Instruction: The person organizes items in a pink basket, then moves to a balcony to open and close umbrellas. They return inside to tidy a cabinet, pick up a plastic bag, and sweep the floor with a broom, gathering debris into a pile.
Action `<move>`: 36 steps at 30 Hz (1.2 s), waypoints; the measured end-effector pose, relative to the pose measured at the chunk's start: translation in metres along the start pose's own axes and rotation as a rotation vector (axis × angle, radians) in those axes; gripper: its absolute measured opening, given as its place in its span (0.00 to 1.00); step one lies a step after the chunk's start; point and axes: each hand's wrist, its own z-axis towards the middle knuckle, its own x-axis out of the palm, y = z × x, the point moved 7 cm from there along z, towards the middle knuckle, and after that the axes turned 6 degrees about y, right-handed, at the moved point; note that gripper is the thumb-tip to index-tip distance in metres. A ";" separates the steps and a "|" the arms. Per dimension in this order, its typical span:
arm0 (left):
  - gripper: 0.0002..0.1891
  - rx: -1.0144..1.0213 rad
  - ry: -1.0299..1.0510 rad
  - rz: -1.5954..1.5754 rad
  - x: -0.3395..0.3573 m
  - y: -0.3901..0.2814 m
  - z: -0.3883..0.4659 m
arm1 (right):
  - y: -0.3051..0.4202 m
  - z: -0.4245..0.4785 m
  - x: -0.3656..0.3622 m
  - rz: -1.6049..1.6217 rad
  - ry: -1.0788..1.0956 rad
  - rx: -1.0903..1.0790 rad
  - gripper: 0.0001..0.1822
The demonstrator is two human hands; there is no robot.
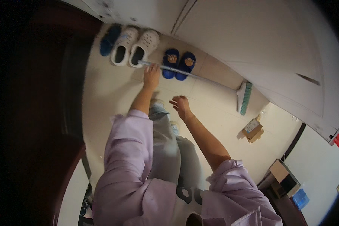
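Note:
A broom slants across the view, its silvery handle (212, 81) running from the upper left to a white head with green bristles (246, 99) at the right. My left hand (152, 76) is closed around the handle close to its free end. That end overlaps the heel of a white clog (137, 55) in the view. Farther along, the handle crosses over a pair of dark blue slippers (169, 75). Below the handle, my right hand (182, 106) hangs in the air with its fingers apart, holding nothing.
Another white clog (120, 55) and dark blue footwear (108, 42) stand at the upper left. A torn cardboard box (252, 130) lies on the tiled floor near the broom head. White panels (243, 36) border the floor above; a dark reddish-brown surface (45, 113) rises at left.

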 end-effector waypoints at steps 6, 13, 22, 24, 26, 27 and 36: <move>0.10 0.118 0.340 0.040 0.059 0.000 0.026 | -0.022 0.059 -0.011 0.331 -0.050 0.003 0.25; 0.07 0.303 0.304 -0.173 -0.079 -0.079 -0.106 | -0.010 0.014 -0.069 1.170 -0.192 -0.012 0.20; 0.23 0.397 0.367 -0.775 -0.178 -0.165 -0.234 | -0.052 -0.185 -0.296 0.630 -0.656 -0.018 0.25; 0.22 0.128 0.464 -0.980 -0.155 -0.137 -0.219 | -0.039 -0.248 -0.326 0.272 -0.642 0.072 0.25; 0.21 -0.056 0.344 -1.026 -0.119 -0.103 -0.208 | -0.063 -0.294 -0.335 -0.078 -0.640 0.140 0.26; 0.21 -0.107 0.253 -1.008 -0.107 -0.087 -0.199 | -0.088 -0.311 -0.334 -0.142 -0.698 0.195 0.26; 0.19 -0.218 0.166 -0.801 0.032 -0.011 -0.066 | -0.216 -0.276 -0.222 -0.407 -0.286 0.404 0.27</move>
